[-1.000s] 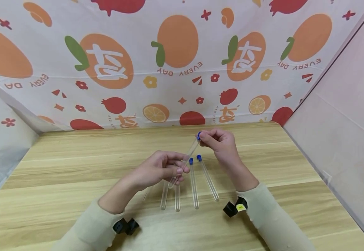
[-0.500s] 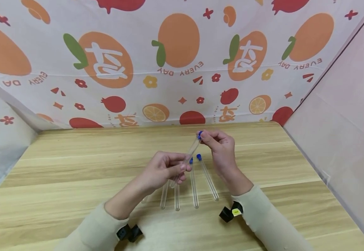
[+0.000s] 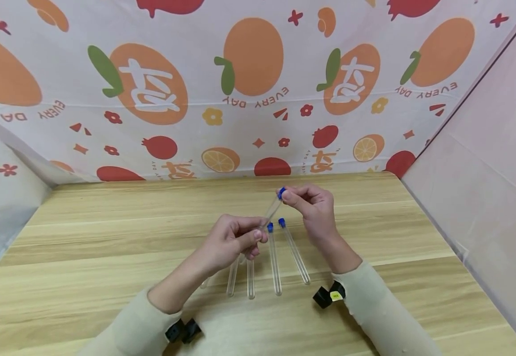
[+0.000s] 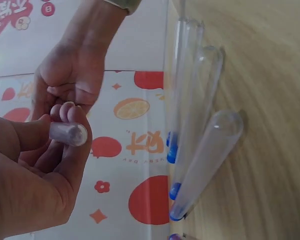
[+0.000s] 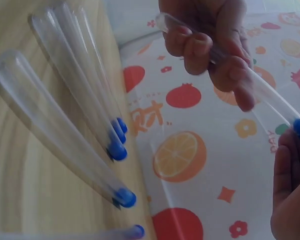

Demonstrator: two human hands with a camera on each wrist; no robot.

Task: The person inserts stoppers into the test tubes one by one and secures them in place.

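Observation:
A clear test tube (image 3: 272, 209) with a blue cap (image 3: 281, 193) is held slanting above the table between both hands. My left hand (image 3: 233, 240) grips the lower part of the tube between thumb and fingers; its rounded end pokes out of the grip in the left wrist view. At the upper end, my right hand (image 3: 313, 207) pinches the cap between thumb and forefinger. Under the hands lie several more capped tubes, among them a tube (image 3: 275, 262) and a slanted tube (image 3: 295, 254) to its right. The left hand hides the upper parts of the others.
The wooden table (image 3: 396, 232) stretches out on both sides of the tubes. A fruit-print curtain (image 3: 253, 113) hangs behind it, with pale panels at left and right. A black wrist camera (image 3: 324, 296) sits at the right cuff, another (image 3: 184, 331) at the left.
The left hand has shifted slightly right and up along the tube and stays around it. The right hand has barely moved, still pinching the cap. The lying tubes stay put.

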